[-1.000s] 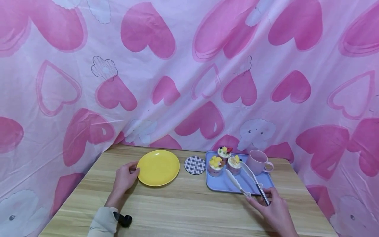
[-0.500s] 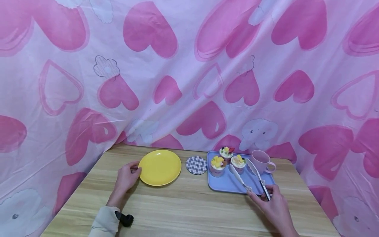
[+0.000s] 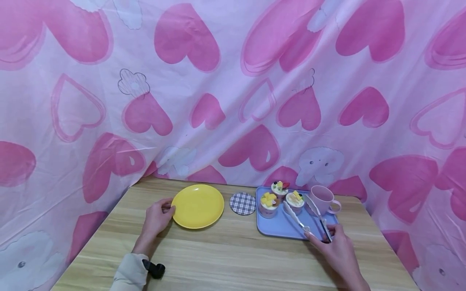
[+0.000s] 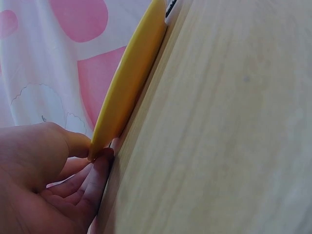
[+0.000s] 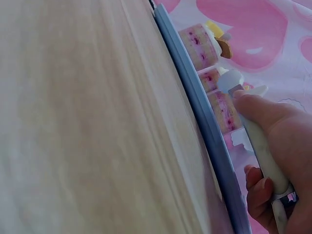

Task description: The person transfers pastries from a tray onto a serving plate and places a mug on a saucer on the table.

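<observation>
At the left, my left hand (image 3: 156, 220) pinches the near-left rim of a round yellow plate (image 3: 198, 207). In the left wrist view the thumb lies on top of the plate's edge (image 4: 129, 78), fingertips underneath. My right hand (image 3: 340, 252) holds food tongs (image 3: 295, 218) over the front of a blue tray (image 3: 271, 231), their arms spread. The tong tips flank the right dessert cup (image 3: 295, 200), topped with cream and yellow fruit. Beside it on the tray stand a cup heaped with yellow cubes (image 3: 268, 206) and a cup with a strawberry slice (image 3: 278, 190) behind.
A pink mug (image 3: 322, 199) stands at the tray's right end, handle to the right. Between plate and tray lies a round checked coaster (image 3: 242, 203). A pink curtain (image 3: 233, 101) with hearts hangs close behind the wooden table (image 3: 218, 258).
The tongs and right hand have moved slightly forward, the tips coming to either side of the right dessert cup. My left hand stays on the plate's rim. The head view has shifted slightly.
</observation>
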